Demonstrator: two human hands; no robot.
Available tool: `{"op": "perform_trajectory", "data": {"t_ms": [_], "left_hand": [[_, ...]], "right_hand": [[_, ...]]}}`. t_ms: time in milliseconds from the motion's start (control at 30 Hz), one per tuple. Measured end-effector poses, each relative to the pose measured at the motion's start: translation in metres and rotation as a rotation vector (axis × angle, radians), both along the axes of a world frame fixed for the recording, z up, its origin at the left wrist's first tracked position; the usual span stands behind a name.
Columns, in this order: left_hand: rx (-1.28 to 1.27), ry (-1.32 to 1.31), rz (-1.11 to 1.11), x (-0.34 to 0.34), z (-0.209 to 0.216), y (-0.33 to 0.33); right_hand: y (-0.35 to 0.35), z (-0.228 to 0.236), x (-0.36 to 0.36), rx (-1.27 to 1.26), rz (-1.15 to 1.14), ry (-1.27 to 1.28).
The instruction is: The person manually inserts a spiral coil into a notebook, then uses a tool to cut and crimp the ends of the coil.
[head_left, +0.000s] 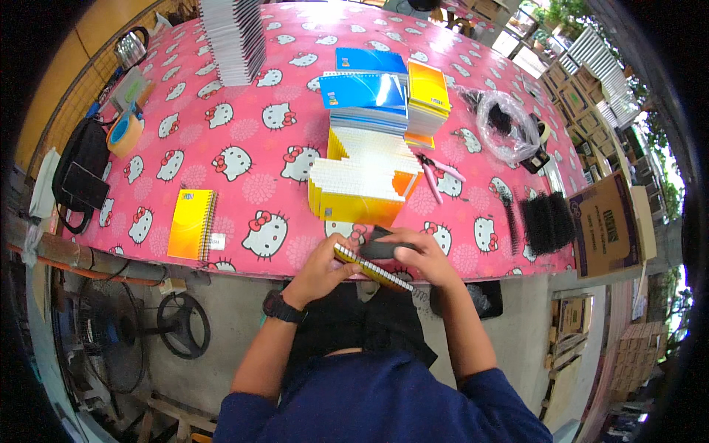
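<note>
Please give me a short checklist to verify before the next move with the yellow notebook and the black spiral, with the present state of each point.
1. Left hand grips the yellow notebook: ok.
2. Right hand holds the black piece against the notebook's edge: ok.
3. Spiral threaded through all the holes: cannot tell, the hands cover it.
4. Pink pliers lie on the table past the yellow stack: ok.
5. Loose black spirals lie on the right side of the table: ok.

A single head-worn fisheye looks steeply down, close over the hands (384, 262), with the counter (244, 140) stretching toward 12 o'clock.
</note>
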State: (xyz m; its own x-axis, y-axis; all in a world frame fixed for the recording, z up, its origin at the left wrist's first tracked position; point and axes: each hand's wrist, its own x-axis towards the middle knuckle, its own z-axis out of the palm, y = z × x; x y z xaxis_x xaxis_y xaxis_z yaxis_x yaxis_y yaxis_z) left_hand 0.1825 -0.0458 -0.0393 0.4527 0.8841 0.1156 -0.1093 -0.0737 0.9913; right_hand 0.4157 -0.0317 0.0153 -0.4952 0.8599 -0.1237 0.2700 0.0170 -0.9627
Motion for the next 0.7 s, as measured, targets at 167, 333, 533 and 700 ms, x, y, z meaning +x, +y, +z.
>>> {"op": "perform_trajectory", "data": {"t_ms": [167, 333, 533, 700], "left_hand": [[0.131, 0.122, 0.038, 0.003, -0.001, 0.0], [0.248, 0.233, 0.19, 0.024, 0.033, -0.006], [0.316, 0.367, 0.1, 0.034, 0.065, -0.01], [0.467, 0.383, 0.21, 0.031, 0.058, -0.013]], "right_hand": [[-0.031, -0.014, 0.065, 0.065, -0.509, 0.39], [-0.04, 0.0, 0.077, 0.763, -0.711, -0.823], [-0.045, 0.053, -0.03, 0.595, -0.301, -0.171], [-0.051, 0.059, -0.04, 0.747, -0.255, -0.288]]}}
